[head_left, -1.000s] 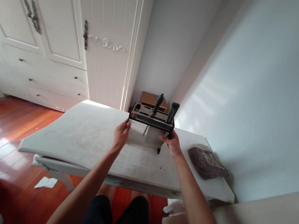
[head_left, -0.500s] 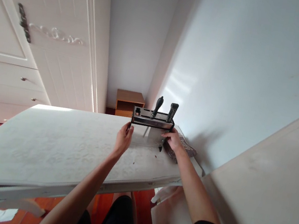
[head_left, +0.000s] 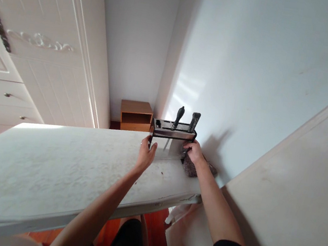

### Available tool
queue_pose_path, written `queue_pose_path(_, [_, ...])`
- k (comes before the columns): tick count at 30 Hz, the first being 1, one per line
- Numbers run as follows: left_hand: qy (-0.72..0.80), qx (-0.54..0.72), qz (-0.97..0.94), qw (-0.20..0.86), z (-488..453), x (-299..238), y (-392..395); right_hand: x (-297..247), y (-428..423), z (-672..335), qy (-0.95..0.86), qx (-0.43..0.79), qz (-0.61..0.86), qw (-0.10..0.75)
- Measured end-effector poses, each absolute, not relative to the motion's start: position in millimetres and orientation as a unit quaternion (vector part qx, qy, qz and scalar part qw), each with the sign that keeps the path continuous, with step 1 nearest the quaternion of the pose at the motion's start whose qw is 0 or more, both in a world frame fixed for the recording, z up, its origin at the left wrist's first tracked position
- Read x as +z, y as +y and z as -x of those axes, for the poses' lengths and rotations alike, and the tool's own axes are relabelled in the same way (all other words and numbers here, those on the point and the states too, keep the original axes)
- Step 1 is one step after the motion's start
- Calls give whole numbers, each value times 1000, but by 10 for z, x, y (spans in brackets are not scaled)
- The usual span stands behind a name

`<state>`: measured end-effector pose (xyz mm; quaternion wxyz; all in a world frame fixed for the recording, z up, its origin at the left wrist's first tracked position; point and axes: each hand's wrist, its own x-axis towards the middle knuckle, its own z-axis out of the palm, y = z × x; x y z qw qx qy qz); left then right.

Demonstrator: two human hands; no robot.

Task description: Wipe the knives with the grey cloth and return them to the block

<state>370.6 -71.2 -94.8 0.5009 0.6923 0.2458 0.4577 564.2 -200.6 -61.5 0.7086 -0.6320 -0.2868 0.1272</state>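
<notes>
A metal knife rack (head_left: 173,134) with a slotted black top is upright near the far right end of the white table. My left hand (head_left: 146,153) grips its left side, the thumb at the front. On the right side my right hand (head_left: 194,151) is closed round the frame. Two dark handles rise from the slots: a rounded knife handle (head_left: 179,116) and a broad, patterned handle (head_left: 194,122). Below the top, blades show between the side legs. A dark, mottled bundle (head_left: 190,167) lies right behind and below my right hand, partly covered by it.
The white table (head_left: 64,169) stretches left, with small dark specks near its front edge. The wall (head_left: 237,76) borders it on the right. A wooden cabinet (head_left: 136,108) stands beyond the far edge, and a white wardrobe (head_left: 42,77) on the left.
My view has turned slightly to the right. The knife rack, still between both hands, appears shifted toward the wall and its lower right foot now reaches the bundle.
</notes>
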Motion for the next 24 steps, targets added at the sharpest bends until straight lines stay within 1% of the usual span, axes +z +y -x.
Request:
queue_pose_path(3, [232, 460, -689, 510, -3711, -1004, -726, -674, -2054, -5629, -298, 95, 681, 661])
queue_pose_path(5, [226, 454, -690, 516, -3682, -1050, -722, -720, -2108, -5591, -308, 70, 724, 614])
queue_pose_path(8, [234, 430, -708, 508, -3623, -1113, -690, -812, -2254, -5506, -320, 26, 791, 521])
queue_pose_path(12, [271, 386, -747, 470, -3576, -1143, -613, -1016, -2517, -5393, -294, -33, 875, 383])
queue_pose_path(16, [257, 334, -768, 482, -3578, -1100, -561, -1232, -2695, -5362, -287, -45, 916, 276])
queue_pose_path(20, [258, 322, -771, 485, -3579, -1054, -555, -1312, -2752, -5477, -328, -50, 916, 225])
queue_pose_path(24, [263, 326, -758, 500, -3544, -1035, -569, -1313, -2751, -5667, -359, -48, 906, 221])
